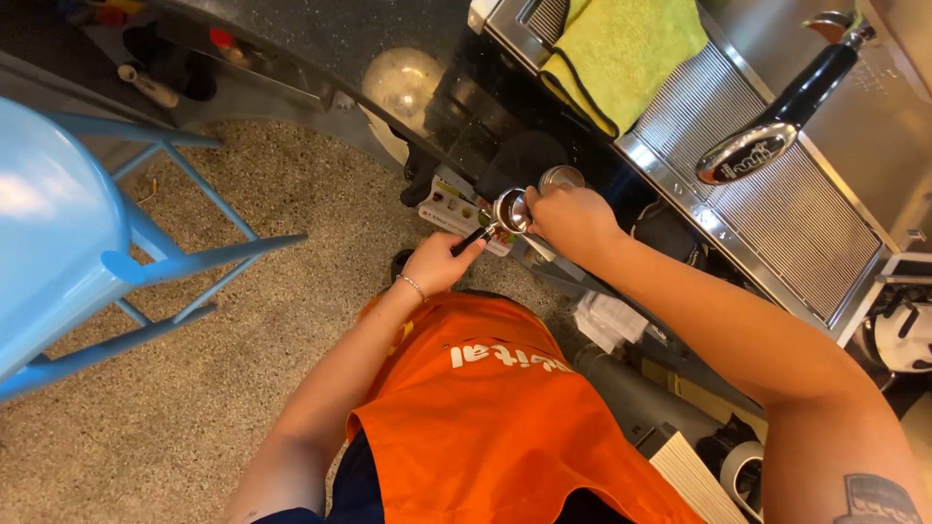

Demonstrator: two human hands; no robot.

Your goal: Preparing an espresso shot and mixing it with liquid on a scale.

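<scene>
My left hand (439,262) grips the black handle of a metal portafilter (509,212), held out in front of my orange apron (485,408). My right hand (573,218) is closed over the portafilter's round basket, fingers at its rim. Whether anything small is pinched in that hand is hidden. A round metal tamper or cup (561,177) shows just beyond my right hand.
An espresso machine's ribbed steel drip tray (777,223) runs along the right, with a yellow-green cloth (621,49) on it and a black-handled portafilter (777,126) above. A light blue stool (87,233) stands left on speckled floor. Boxes and papers (607,320) lie under the counter.
</scene>
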